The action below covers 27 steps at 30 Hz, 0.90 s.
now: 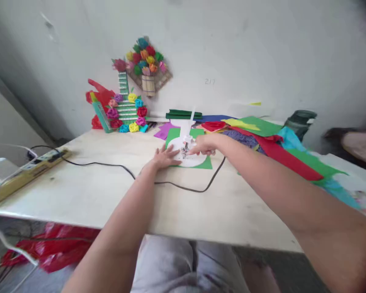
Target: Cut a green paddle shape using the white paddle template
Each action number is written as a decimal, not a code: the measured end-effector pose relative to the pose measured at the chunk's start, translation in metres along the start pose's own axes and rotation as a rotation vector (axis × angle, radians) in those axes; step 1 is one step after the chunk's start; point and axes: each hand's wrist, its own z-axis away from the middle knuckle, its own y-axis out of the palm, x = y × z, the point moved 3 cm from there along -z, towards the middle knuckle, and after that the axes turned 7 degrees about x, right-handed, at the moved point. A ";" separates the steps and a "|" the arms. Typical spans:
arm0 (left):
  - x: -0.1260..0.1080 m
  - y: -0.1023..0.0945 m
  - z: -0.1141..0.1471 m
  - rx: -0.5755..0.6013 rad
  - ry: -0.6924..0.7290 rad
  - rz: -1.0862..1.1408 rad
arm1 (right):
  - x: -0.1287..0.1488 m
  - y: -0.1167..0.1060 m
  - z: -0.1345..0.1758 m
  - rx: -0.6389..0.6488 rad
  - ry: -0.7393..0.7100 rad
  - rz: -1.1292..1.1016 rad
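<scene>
The right hand (205,145) covers part of the white plastic glue gun (187,140), whose printed marks are too blurred to read. The left hand (164,158) hides one part of the round white paper sheet (191,163). The bottom edge cuts the bare left forearm (118,228).

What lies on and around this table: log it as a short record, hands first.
Left hand: fingers spread, resting at the left of the white disc
Right hand: curled around a white tool, seemingly a glue gun
Under the disc: green sheet
Cord: black cord, crossing the table and passing beneath the left forearm
Back left: green bottle, beside a striped craft edged with paper flowers
Right side: coloured sheets, heaped
Against the wall: diamond-shaped flower craft
Unclear: tool's tip, blurred
</scene>
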 end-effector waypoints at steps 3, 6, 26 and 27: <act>-0.001 0.000 0.000 0.020 -0.005 -0.005 | 0.004 0.000 0.002 0.012 0.009 0.019; 0.000 0.000 0.001 0.039 -0.003 0.002 | 0.005 0.001 0.004 0.017 0.021 0.023; 0.002 0.002 -0.001 0.042 -0.013 0.016 | 0.008 0.002 0.003 -0.037 0.041 0.025; 0.002 0.002 -0.001 0.040 -0.012 0.016 | 0.009 0.002 0.003 -0.034 0.041 0.024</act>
